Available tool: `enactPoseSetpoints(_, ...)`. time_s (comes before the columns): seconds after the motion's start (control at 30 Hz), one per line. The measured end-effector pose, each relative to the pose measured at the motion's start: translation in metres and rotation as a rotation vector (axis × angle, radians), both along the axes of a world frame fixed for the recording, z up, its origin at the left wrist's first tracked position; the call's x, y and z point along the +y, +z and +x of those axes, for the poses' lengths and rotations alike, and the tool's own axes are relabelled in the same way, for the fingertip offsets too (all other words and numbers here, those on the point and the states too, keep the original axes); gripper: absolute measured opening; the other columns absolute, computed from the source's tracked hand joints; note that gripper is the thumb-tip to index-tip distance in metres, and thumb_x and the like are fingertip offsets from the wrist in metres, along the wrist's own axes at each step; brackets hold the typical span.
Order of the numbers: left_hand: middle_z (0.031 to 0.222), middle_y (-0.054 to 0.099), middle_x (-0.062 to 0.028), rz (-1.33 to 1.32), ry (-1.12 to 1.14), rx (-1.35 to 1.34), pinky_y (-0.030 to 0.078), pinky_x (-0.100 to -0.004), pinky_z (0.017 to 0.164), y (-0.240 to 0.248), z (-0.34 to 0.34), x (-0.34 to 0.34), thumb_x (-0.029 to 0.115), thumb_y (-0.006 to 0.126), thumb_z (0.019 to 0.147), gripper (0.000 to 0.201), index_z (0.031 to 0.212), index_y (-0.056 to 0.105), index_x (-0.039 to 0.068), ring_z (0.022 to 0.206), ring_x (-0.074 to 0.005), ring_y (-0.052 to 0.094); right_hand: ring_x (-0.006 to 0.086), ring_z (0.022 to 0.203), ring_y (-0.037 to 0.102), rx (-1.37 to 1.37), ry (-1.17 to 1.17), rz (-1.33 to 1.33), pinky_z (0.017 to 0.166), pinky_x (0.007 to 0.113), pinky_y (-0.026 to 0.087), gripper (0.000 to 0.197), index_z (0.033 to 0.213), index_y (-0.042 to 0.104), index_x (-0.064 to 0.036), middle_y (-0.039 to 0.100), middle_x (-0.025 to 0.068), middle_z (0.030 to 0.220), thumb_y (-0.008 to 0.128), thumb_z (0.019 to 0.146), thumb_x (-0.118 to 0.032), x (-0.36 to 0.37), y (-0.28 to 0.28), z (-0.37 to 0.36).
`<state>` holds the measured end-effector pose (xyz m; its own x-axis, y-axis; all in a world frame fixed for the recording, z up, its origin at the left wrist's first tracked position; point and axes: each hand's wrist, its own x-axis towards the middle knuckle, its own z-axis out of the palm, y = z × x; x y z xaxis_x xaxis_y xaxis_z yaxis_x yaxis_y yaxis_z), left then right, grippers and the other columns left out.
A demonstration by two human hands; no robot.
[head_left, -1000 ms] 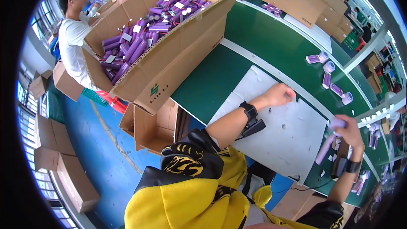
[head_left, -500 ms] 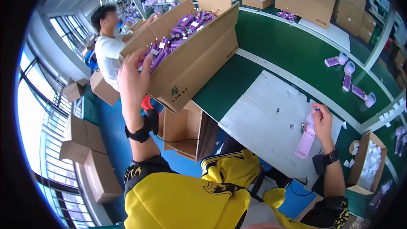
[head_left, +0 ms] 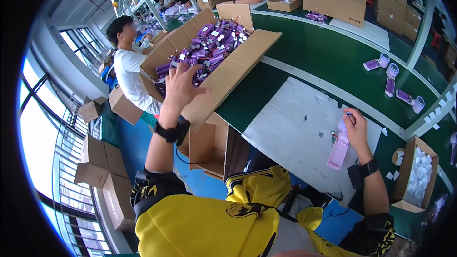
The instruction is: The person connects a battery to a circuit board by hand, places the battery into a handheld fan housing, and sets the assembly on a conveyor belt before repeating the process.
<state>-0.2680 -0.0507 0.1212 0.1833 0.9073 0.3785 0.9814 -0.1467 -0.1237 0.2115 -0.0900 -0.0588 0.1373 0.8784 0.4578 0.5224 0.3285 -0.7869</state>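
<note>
Fingers wide, the left hand (head_left: 182, 88) hangs by purple packs (head_left: 212, 50), best gripped singly round the body, in the left carton (head_left: 238, 72); the right hand (head_left: 358, 132) grips a lilac casing (head_left: 338, 152) over the white board (head_left: 285, 119).

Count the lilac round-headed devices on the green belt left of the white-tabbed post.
3: the upper-left device, the middle device, and the lower-right device closest to the post. None seems hidden there.
</note>
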Motion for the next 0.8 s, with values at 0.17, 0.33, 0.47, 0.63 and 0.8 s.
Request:
enactPoseSetpoints(0.17, 0.154, 0.028, -0.0239, -0.361, 0.592, 0.024, 0.031, -0.0468, 0.111, 0.023, -0.023, 0.076, 0.069, 0.082, 0.050, 0.127, 0.153, 0.024, 0.025, 0.137, -0.0406, 0.037, 0.0066, 0.065, 0.040, 0.034, 0.005, 0.004, 0.058, 0.024, 0.035, 0.017, 0.100, 0.063, 0.0003, 0.051, -0.0004, 0.073, 0.062, 0.088, -0.012, 0.001, 0.004, -0.005)
enactPoseSetpoints(0.33, 0.153, 0.030, -0.0235, -0.527, 0.370, -0.010, 0.031, -0.0476, 0.112, 0.013, -0.084, 0.139, 0.072, 0.080, 0.051, 0.130, 0.154, 0.020, 0.022, 0.139, -0.0409, 0.034, 0.0108, 0.069, 0.049, 0.018, 0.024, -0.050, 0.063, 0.026, 0.041, 0.018, 0.100, 0.064, -0.0004, 0.059, 0.0047, 0.082, 0.062, 0.088, -0.014, 0.003, 0.007, -0.005)
enactPoseSetpoints(0.47, 0.146, 0.041, -0.0242, -0.585, 0.370, 0.168, 0.032, -0.0468, 0.111, 0.018, -0.079, 0.140, 0.067, 0.082, 0.051, 0.128, 0.154, 0.022, 0.019, 0.137, -0.0399, 0.038, 0.0184, 0.073, 0.060, 0.031, 0.005, -0.057, 0.067, 0.030, 0.047, 0.020, 0.100, 0.065, -0.0020, 0.066, 0.0111, 0.090, 0.063, 0.086, -0.017, 0.000, 0.008, -0.007)
enactPoseSetpoints(0.63, 0.144, 0.047, -0.0183, -0.591, 0.437, 0.154, 0.032, -0.0457, 0.112, 0.018, -0.096, 0.145, 0.060, 0.085, 0.050, 0.122, 0.152, 0.027, 0.025, 0.136, -0.0389, 0.040, 0.0181, 0.072, 0.058, 0.022, 0.018, -0.038, 0.066, 0.030, 0.047, 0.020, 0.100, 0.065, -0.0023, 0.065, 0.0104, 0.090, 0.064, 0.086, -0.017, -0.001, 0.010, -0.010)
enactPoseSetpoints(0.8, 0.141, 0.048, -0.0228, -0.605, 0.275, 0.066, 0.036, -0.0455, 0.109, 0.014, -0.095, 0.150, 0.051, 0.083, 0.059, 0.111, 0.152, 0.029, 0.021, 0.132, -0.0397, 0.044, 0.0069, 0.067, 0.045, 0.012, 0.041, -0.057, 0.062, 0.023, 0.038, 0.018, 0.101, 0.063, 0.0003, 0.057, 0.0014, 0.080, 0.062, 0.090, -0.014, -0.001, 0.011, -0.007)
